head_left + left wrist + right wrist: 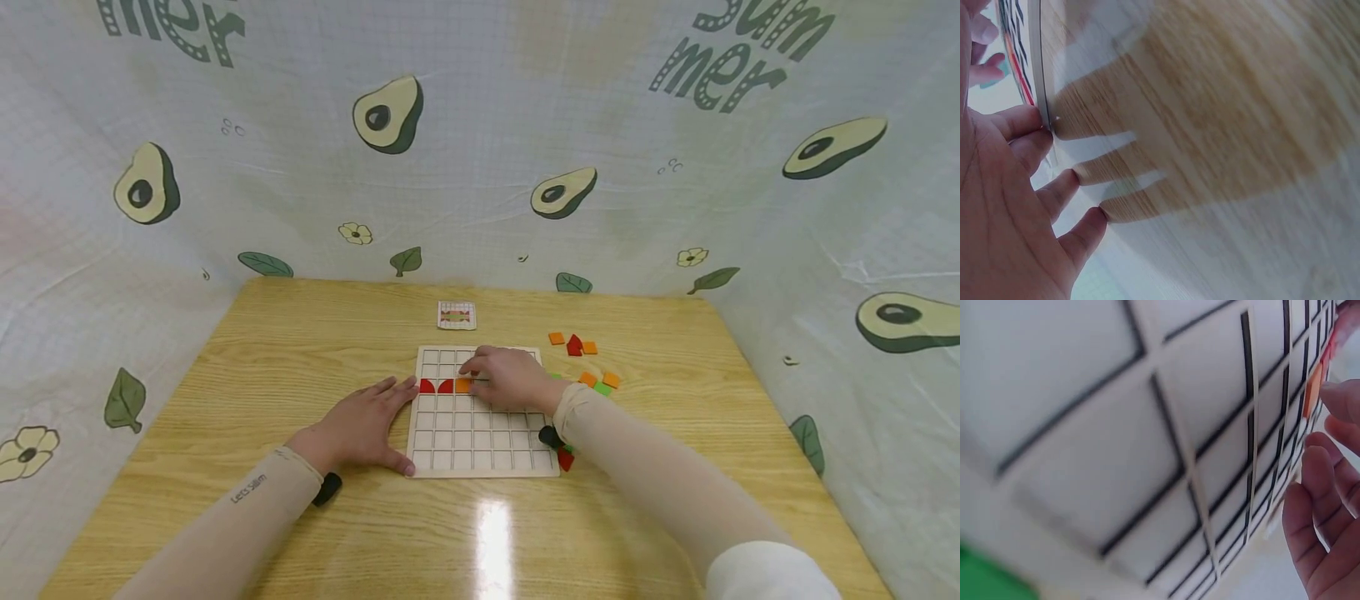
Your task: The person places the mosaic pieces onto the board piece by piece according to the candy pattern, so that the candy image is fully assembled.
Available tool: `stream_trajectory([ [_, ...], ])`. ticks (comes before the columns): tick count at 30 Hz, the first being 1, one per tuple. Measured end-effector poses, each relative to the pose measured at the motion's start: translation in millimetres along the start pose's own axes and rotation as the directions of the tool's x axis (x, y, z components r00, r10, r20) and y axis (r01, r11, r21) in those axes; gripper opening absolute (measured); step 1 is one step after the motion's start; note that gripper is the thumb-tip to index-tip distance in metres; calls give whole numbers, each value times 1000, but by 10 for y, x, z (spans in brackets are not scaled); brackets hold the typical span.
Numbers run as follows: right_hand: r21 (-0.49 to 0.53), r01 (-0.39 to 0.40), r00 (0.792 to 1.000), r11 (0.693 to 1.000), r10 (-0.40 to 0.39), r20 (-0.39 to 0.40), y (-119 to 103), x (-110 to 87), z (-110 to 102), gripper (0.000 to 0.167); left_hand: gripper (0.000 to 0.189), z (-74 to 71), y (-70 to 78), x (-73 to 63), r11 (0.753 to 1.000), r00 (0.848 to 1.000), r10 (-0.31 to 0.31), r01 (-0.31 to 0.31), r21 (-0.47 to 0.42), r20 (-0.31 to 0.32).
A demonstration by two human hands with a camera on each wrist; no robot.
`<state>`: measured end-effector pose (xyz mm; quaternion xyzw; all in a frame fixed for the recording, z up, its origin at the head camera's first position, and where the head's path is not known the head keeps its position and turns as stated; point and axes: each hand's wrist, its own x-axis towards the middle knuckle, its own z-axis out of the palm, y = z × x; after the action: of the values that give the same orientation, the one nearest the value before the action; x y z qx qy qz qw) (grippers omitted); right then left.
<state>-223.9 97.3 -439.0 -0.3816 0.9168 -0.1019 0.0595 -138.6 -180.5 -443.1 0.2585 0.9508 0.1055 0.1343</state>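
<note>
A pale gridded board [480,454] lies on the wooden table. Two red curved tiles, one [427,386] at the left edge and another [446,387] beside it, sit in one row. An orange square tile [462,386] lies flat in the cell to their right. Over that tile is my right hand [513,380], its thumb and fingertips at the tile's edge; the right wrist view shows the thumb touching the orange tile [1313,390]. My left hand [363,427] rests on the table with fingers spread, fingertips and thumb against the board's left edge.
Behind the board lies a small pattern card [457,316]. Loose orange squares [611,380], a green tile [602,388] and red tiles [574,345] are scattered to the right. Another red tile [566,459] lies by the board's near right corner. A printed cloth [480,167] hangs behind.
</note>
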Motion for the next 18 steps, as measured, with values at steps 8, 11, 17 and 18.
stream_trajectory([
  [8,49,-31,999,998,32,-33,264,-283,-252,34,122,-20,17,0,1000,1000,6,-6,-10,-2],
  [11,89,-45,997,995,51,-59,397,-467,-384,35,122,-19,17,-1,1000,1000,7,-7,-13,-3],
  [17,73,-104,988,992,111,-105,712,-861,-501,36,124,14,2,13,1000,1000,-11,11,2,4],
  [18,74,-120,987,990,127,-101,765,-926,-500,36,124,18,1,15,1000,1000,-11,11,1,4],
])
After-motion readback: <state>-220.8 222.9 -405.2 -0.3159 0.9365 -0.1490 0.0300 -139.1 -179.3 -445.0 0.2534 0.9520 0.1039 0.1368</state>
